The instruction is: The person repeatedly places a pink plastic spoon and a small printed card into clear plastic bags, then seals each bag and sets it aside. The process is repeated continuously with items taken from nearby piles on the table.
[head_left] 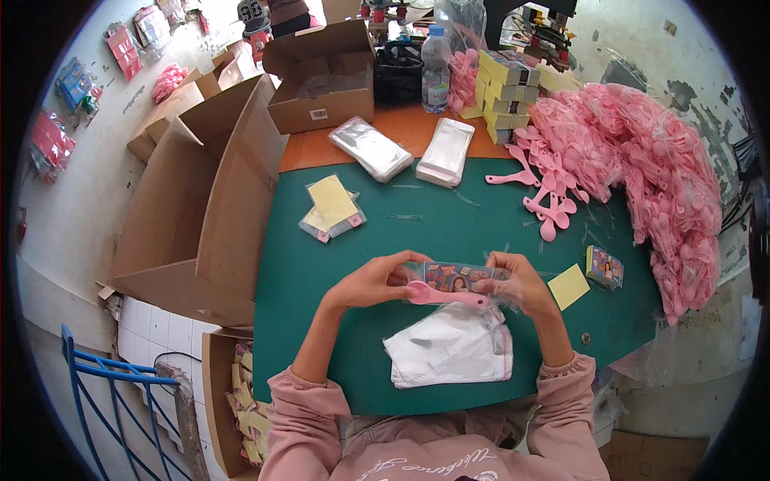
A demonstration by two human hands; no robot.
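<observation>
Between my two hands, above the green table top, is a small printed card (455,276) in what looks like a clear plastic bag. A pink spoon (441,296) lies along its lower edge; whether the spoon is inside the bag I cannot tell. My left hand (375,280) pinches the left end, by the spoon's bowl. My right hand (523,287) grips the right end, its thumb across the card. Just below my hands lies a loose stack of clear plastic bags (449,349). Right of my right hand are a yellow card (569,287) and a small stack of printed cards (604,267).
Packed pouches (333,210) lie left of centre. Two bundles of clear bags (370,150) sit at the back. Loose pink spoons (552,196) and a big heap of bagged ones (642,168) cover the right. A water bottle (435,70) stands behind; a large cardboard box (196,200) flanks the left edge.
</observation>
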